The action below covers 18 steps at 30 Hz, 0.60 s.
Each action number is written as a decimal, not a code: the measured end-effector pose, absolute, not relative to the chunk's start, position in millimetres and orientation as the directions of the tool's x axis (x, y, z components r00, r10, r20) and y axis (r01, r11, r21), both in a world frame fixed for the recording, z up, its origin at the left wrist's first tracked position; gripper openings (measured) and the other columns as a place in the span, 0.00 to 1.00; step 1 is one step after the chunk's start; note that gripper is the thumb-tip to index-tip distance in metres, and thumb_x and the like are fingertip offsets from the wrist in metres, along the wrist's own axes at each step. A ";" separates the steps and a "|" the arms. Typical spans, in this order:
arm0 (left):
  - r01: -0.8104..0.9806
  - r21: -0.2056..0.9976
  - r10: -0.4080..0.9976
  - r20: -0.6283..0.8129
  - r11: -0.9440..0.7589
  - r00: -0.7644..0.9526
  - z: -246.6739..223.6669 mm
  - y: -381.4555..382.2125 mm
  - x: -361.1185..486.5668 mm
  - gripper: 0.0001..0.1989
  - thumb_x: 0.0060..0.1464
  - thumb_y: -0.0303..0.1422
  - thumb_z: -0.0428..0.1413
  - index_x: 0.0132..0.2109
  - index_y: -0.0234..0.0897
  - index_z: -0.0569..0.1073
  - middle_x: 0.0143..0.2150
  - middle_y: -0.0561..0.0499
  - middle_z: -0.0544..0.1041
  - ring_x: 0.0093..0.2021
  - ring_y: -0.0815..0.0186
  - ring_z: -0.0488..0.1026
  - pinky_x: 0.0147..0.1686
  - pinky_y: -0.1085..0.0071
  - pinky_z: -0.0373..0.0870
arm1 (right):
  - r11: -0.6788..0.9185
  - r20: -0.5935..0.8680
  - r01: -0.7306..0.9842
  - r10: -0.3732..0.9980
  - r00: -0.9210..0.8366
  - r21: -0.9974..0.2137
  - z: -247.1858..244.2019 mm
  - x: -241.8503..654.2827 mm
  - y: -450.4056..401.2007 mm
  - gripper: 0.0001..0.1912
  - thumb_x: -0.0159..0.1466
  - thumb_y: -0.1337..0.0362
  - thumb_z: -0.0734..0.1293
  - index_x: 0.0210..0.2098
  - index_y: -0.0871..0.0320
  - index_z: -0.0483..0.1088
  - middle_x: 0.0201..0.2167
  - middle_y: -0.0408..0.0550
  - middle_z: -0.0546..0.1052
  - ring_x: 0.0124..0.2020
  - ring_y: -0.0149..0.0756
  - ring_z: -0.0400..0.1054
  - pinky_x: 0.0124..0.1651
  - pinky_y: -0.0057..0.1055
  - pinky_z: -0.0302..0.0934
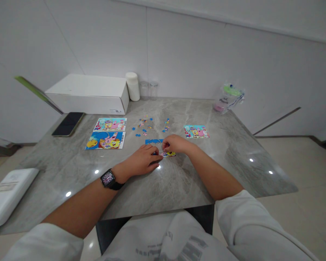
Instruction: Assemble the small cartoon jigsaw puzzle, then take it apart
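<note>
A partly assembled jigsaw picture [169,154] lies on the grey marbled table [179,185], largely covered by my hands. My left hand [144,159] rests at its left side, palm down with the fingers apart. Over its right part, my right hand [174,144] has thumb and fingers pinched together; whatever is between them is hidden. Several loose puzzle pieces [144,131] are scattered behind my hands, with another small group [166,128] to their right. Two printed cartoon pictures, an upper one [114,124] and a lower one [105,140], lie at the left. A finished-looking small picture [197,132] lies at the right.
At the back left stand a white box [89,94], a white bottle [133,87] and two clear jars [153,90]. A phone [69,124] lies left of the pictures. A white device [12,194] sits at the left edge, a plastic bag [228,98] at the back right.
</note>
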State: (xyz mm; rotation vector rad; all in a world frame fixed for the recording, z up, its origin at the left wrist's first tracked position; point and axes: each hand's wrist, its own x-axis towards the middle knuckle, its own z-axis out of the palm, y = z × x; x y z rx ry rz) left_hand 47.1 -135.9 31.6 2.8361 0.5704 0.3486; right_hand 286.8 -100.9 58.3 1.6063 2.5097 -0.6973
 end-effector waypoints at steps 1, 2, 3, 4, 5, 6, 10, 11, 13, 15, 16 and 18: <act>0.347 0.267 0.402 0.186 -0.899 0.897 31.7 -135.8 47.1 0.15 0.69 0.38 0.56 0.59 0.47 0.79 0.53 0.43 0.76 0.55 0.53 0.72 0.57 0.54 0.68 | 0.346 -0.306 0.879 0.841 -0.445 -0.329 58.9 286.4 -101.2 0.05 0.62 0.67 0.75 0.38 0.54 0.85 0.36 0.45 0.86 0.37 0.36 0.77 0.37 0.27 0.58; 0.346 0.269 0.402 0.189 -0.899 0.896 31.8 -135.8 47.1 0.15 0.69 0.38 0.56 0.59 0.47 0.79 0.53 0.44 0.76 0.55 0.53 0.72 0.57 0.54 0.68 | 0.344 -0.308 0.879 0.841 -0.444 -0.330 59.4 286.0 -101.6 0.05 0.62 0.67 0.75 0.37 0.54 0.85 0.36 0.45 0.86 0.37 0.35 0.77 0.37 0.27 0.58; 0.345 0.272 0.402 0.193 -0.898 0.895 31.8 -135.8 47.1 0.15 0.69 0.38 0.57 0.59 0.47 0.80 0.53 0.44 0.76 0.55 0.53 0.72 0.57 0.54 0.68 | 0.341 -0.309 0.880 0.842 -0.443 -0.332 60.0 285.6 -102.0 0.05 0.62 0.67 0.75 0.37 0.54 0.85 0.36 0.45 0.86 0.37 0.35 0.77 0.36 0.26 0.58; 0.345 0.275 0.404 0.196 -0.897 0.894 31.7 -135.8 47.1 0.15 0.69 0.38 0.57 0.59 0.47 0.80 0.53 0.44 0.76 0.55 0.53 0.72 0.57 0.54 0.68 | 0.337 -0.311 0.880 0.842 -0.440 -0.334 60.5 285.3 -102.4 0.05 0.62 0.67 0.75 0.37 0.54 0.85 0.36 0.45 0.86 0.37 0.35 0.77 0.36 0.26 0.58; 0.344 0.278 0.404 0.198 -0.897 0.893 31.6 -135.7 47.1 0.15 0.68 0.38 0.57 0.59 0.47 0.80 0.53 0.44 0.76 0.54 0.53 0.72 0.57 0.54 0.68 | 0.333 -0.313 0.880 0.842 -0.439 -0.338 61.0 285.3 -102.5 0.05 0.62 0.67 0.75 0.38 0.54 0.85 0.36 0.45 0.86 0.36 0.35 0.77 0.36 0.26 0.58; 0.344 0.281 0.405 0.199 -0.896 0.893 31.3 -135.7 47.1 0.15 0.68 0.38 0.57 0.59 0.47 0.80 0.53 0.44 0.77 0.54 0.53 0.72 0.57 0.54 0.68 | 0.332 -0.315 0.880 0.842 -0.439 -0.341 61.4 285.7 -102.3 0.05 0.62 0.67 0.75 0.38 0.54 0.85 0.36 0.45 0.86 0.37 0.35 0.77 0.36 0.26 0.58; 0.339 0.282 0.401 0.203 -0.897 0.893 29.3 -135.2 46.5 0.15 0.69 0.38 0.57 0.59 0.46 0.80 0.53 0.44 0.76 0.53 0.54 0.72 0.56 0.54 0.68 | 0.336 -0.280 0.882 0.857 -0.432 -0.331 62.2 292.9 -97.9 0.06 0.64 0.66 0.74 0.41 0.55 0.85 0.39 0.46 0.86 0.40 0.36 0.77 0.39 0.26 0.59; 0.339 0.276 0.400 0.202 -0.899 0.894 28.6 -135.0 46.3 0.15 0.69 0.38 0.56 0.59 0.46 0.79 0.53 0.44 0.76 0.53 0.54 0.72 0.55 0.54 0.68 | 0.334 -0.267 0.885 0.865 -0.425 -0.325 62.3 295.8 -96.1 0.07 0.65 0.66 0.73 0.41 0.55 0.84 0.40 0.46 0.86 0.41 0.36 0.77 0.40 0.26 0.59; 0.340 0.264 0.395 0.196 -0.903 0.897 27.3 -134.4 45.8 0.16 0.69 0.38 0.56 0.60 0.46 0.79 0.53 0.44 0.76 0.53 0.54 0.72 0.56 0.54 0.68 | 0.322 -0.255 0.891 0.877 -0.408 -0.319 62.5 301.3 -92.9 0.07 0.67 0.65 0.73 0.42 0.55 0.84 0.40 0.46 0.86 0.42 0.35 0.77 0.40 0.26 0.59; 0.342 0.257 0.394 0.188 -0.904 0.899 26.5 -133.9 45.5 0.16 0.69 0.39 0.56 0.60 0.45 0.79 0.53 0.43 0.76 0.54 0.54 0.71 0.56 0.54 0.68 | 0.310 -0.260 0.895 0.880 -0.398 -0.321 62.8 304.9 -91.0 0.07 0.67 0.64 0.72 0.42 0.56 0.84 0.40 0.46 0.86 0.41 0.35 0.77 0.39 0.26 0.59; 0.344 0.255 0.395 0.186 -0.904 0.900 26.3 -133.7 45.4 0.17 0.69 0.39 0.56 0.60 0.45 0.79 0.53 0.43 0.75 0.54 0.54 0.71 0.56 0.54 0.68 | 0.307 -0.264 0.897 0.880 -0.395 -0.319 62.9 305.6 -90.7 0.07 0.68 0.64 0.72 0.42 0.56 0.84 0.41 0.47 0.86 0.42 0.35 0.77 0.39 0.26 0.59; 0.345 0.256 0.397 0.186 -0.903 0.899 26.3 -133.7 45.3 0.16 0.69 0.38 0.56 0.60 0.45 0.79 0.53 0.43 0.75 0.54 0.54 0.71 0.56 0.54 0.68 | 0.313 -0.276 0.900 0.875 -0.397 -0.304 63.0 304.9 -91.2 0.07 0.68 0.64 0.72 0.43 0.56 0.84 0.42 0.47 0.86 0.43 0.36 0.78 0.40 0.26 0.60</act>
